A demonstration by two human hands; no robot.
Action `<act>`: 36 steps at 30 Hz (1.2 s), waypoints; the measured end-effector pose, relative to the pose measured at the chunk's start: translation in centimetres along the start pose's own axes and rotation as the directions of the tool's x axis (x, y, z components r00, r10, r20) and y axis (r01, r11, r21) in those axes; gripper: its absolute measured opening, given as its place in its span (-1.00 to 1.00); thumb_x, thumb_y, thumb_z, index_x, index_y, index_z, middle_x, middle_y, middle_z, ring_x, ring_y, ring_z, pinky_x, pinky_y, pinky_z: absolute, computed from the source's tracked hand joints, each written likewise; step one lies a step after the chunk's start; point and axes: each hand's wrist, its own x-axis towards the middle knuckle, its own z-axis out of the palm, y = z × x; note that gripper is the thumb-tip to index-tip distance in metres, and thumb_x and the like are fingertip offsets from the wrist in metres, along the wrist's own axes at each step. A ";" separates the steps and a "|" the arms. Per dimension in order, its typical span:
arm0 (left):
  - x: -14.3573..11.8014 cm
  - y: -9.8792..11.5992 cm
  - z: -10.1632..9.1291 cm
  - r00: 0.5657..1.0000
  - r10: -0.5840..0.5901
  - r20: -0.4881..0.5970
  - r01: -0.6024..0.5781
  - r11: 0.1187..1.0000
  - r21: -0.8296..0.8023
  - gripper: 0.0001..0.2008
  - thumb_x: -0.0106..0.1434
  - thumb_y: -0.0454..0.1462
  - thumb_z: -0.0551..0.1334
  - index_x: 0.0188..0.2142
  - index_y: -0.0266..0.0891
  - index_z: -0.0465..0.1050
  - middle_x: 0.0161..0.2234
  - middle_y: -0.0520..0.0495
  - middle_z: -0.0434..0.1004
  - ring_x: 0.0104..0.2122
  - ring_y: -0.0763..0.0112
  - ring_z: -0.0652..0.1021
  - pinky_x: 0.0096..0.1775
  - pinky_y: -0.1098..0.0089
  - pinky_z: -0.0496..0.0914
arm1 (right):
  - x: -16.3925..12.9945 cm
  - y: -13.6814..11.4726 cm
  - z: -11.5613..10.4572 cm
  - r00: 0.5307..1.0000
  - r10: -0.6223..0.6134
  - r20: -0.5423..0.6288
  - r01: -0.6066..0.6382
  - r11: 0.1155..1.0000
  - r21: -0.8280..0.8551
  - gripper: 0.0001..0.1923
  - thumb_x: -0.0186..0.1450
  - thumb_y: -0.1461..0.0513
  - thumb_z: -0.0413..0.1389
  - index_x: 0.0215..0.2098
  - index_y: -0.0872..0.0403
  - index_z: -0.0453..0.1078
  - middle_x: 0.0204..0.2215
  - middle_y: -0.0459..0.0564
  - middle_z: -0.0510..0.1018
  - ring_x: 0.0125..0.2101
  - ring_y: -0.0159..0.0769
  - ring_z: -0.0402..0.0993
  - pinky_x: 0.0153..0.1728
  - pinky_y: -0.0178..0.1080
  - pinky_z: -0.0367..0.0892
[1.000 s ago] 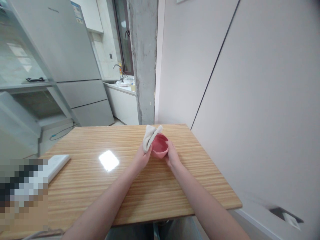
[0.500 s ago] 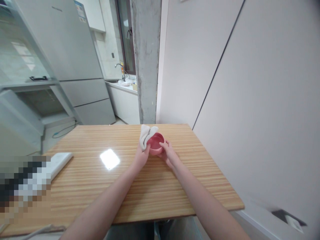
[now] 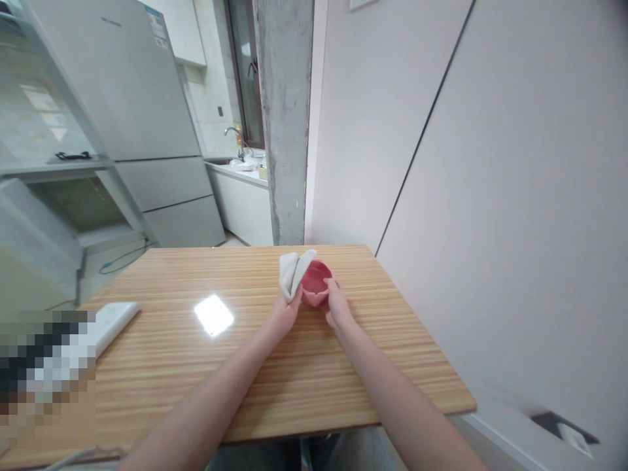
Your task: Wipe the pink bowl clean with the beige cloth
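Note:
Above the far middle of the wooden table (image 3: 196, 366) a pink bowl (image 3: 314, 280) is tilted so that its inside faces me. My right hand (image 3: 337, 302) grips the bowl's right side, with the thumb over the rim. A folded whitish cloth (image 3: 291, 275) is held in my left hand (image 3: 288, 313), pressed against the bowl's left rim. The cloth covers part of that rim, and some of the left fingers are hidden behind it.
On the table's left lies a white flat object (image 3: 115, 320), partly behind a blurred patch. A cable (image 3: 86, 456) runs along the near left edge. A pale wall (image 3: 441, 229) stands close on the right. Beyond the table are a fridge (image 3: 147, 111) and a concrete pillar (image 3: 287, 131).
Both hands have shifted slightly right with the bowl and cloth. The bowl has turned a little, and the cloth now stands more upright beside its left rim.

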 end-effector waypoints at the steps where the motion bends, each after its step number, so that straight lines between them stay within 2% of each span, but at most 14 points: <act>1: -0.2 0.0 0.3 1.000 -0.013 0.021 0.013 1.000 0.010 -0.57 0.26 -0.07 0.07 0.05 -0.22 0.33 0.09 -0.17 0.38 0.17 0.22 0.29 0.23 0.21 0.07 | 0.0 0.0 -0.1 1.000 0.007 -0.012 -0.007 1.000 0.010 -0.69 0.04 0.18 0.14 -0.21 -0.05 0.32 -0.34 -0.19 0.56 -0.33 -0.34 0.50 -0.32 -0.27 0.44; 4: -0.2 0.1 0.3 0.999 -0.044 -0.010 0.044 0.999 0.024 -0.58 0.24 -0.08 0.09 0.02 -0.22 0.34 0.07 -0.17 0.39 0.17 0.22 0.28 0.23 0.23 0.07 | -0.4 0.0 0.0 0.997 0.050 0.053 -0.049 0.999 -0.020 -0.60 0.01 0.19 0.19 -0.18 -0.08 0.25 -0.33 -0.19 0.54 -0.37 -0.35 0.49 -0.40 -0.28 0.44; 7: 0.4 0.2 -0.7 0.993 -0.055 -0.105 0.057 0.998 0.019 -0.57 0.18 -0.13 0.17 0.03 -0.23 0.32 0.07 -0.17 0.38 0.16 0.21 0.30 0.21 0.23 0.11 | -1.1 -0.2 0.3 0.984 0.114 0.138 -0.095 0.986 -0.137 -0.51 -0.02 0.17 0.25 -0.15 -0.10 0.19 -0.29 -0.17 0.52 -0.37 -0.35 0.49 -0.46 -0.30 0.42; 9: 1.0 0.2 -1.6 0.989 -0.060 -0.138 0.062 0.998 0.013 -0.59 0.18 -0.17 0.15 0.02 -0.24 0.33 0.04 -0.16 0.41 0.12 0.20 0.35 0.19 0.20 0.15 | -1.4 -0.3 0.5 0.970 0.177 0.167 -0.140 0.967 -0.212 -0.52 0.01 0.10 0.24 -0.15 -0.09 0.18 -0.26 -0.14 0.51 -0.38 -0.34 0.49 -0.50 -0.29 0.41; 13: 1.6 0.2 -2.5 0.992 -0.027 -0.120 0.031 0.999 0.032 -0.63 0.19 -0.24 0.10 -0.01 -0.23 0.36 -0.02 -0.14 0.46 0.08 0.20 0.39 0.17 0.18 0.18 | -1.4 -0.4 0.5 0.948 0.252 0.196 -0.190 0.939 -0.288 -0.55 0.07 -0.02 0.19 -0.15 -0.06 0.22 -0.22 -0.07 0.52 -0.33 -0.30 0.50 -0.48 -0.26 0.42; 19: 1.1 1.0 -1.6 0.999 0.025 -0.024 -0.024 0.999 0.024 -0.61 0.24 -0.16 0.09 0.04 -0.20 0.33 0.04 -0.14 0.42 0.16 0.20 0.29 0.23 0.16 0.07 | -0.8 0.1 0.1 0.976 0.165 0.145 -0.137 0.973 -0.185 -0.65 0.08 0.11 0.19 -0.17 -0.01 0.33 -0.24 -0.05 0.58 -0.22 -0.28 0.51 -0.26 -0.23 0.44; 24: -0.1 1.1 -0.3 1.000 0.009 0.001 -0.009 1.000 -0.025 -0.56 0.27 -0.11 0.07 0.10 -0.18 0.28 0.12 -0.12 0.34 0.22 0.24 0.21 0.25 0.23 0.03 | -0.7 -0.2 0.1 0.996 0.059 0.068 -0.055 0.997 -0.056 -0.70 0.11 0.08 0.17 -0.19 -0.02 0.37 -0.24 -0.07 0.59 -0.20 -0.27 0.51 -0.21 -0.23 0.44; 26: -0.4 1.0 0.1 1.000 0.008 0.004 -0.008 1.000 -0.027 -0.54 0.26 -0.11 0.09 0.12 -0.18 0.25 0.14 -0.12 0.31 0.23 0.25 0.19 0.25 0.22 0.01 | -0.8 -0.4 0.1 0.995 0.068 0.073 -0.067 0.998 -0.011 -0.69 0.12 0.09 0.17 -0.17 -0.04 0.36 -0.22 -0.08 0.59 -0.19 -0.27 0.51 -0.22 -0.23 0.45; 29: -0.4 1.1 0.1 0.999 0.007 -0.038 -0.007 1.000 -0.011 -0.50 0.23 -0.15 0.14 0.15 -0.18 0.21 0.17 -0.13 0.27 0.24 0.24 0.16 0.25 0.23 0.01 | -1.2 -0.6 0.3 0.984 0.106 0.145 -0.105 0.994 -0.011 -0.64 0.10 0.12 0.20 -0.13 -0.06 0.33 -0.21 -0.10 0.58 -0.20 -0.29 0.51 -0.24 -0.23 0.45; 32: 0.3 1.1 -0.7 0.995 0.001 -0.098 -0.002 1.000 -0.006 -0.50 0.19 -0.18 0.17 0.12 -0.18 0.23 0.17 -0.12 0.27 0.22 0.22 0.20 0.24 0.22 0.04 | -1.5 -0.7 0.6 0.961 0.184 0.209 -0.172 0.982 -0.074 -0.60 0.10 0.09 0.20 -0.11 -0.06 0.30 -0.20 -0.09 0.57 -0.25 -0.31 0.51 -0.35 -0.24 0.45; 36: 1.2 0.5 -2.0 0.988 0.008 -0.155 -0.015 0.999 -0.044 -0.57 0.20 -0.21 0.12 0.08 -0.20 0.29 0.08 -0.12 0.38 0.16 0.21 0.29 0.23 0.18 0.09 | -1.6 -0.5 0.8 0.934 0.270 0.234 -0.237 0.959 -0.157 -0.59 0.13 -0.01 0.14 -0.12 -0.01 0.31 -0.23 -0.02 0.58 -0.30 -0.29 0.52 -0.43 -0.25 0.44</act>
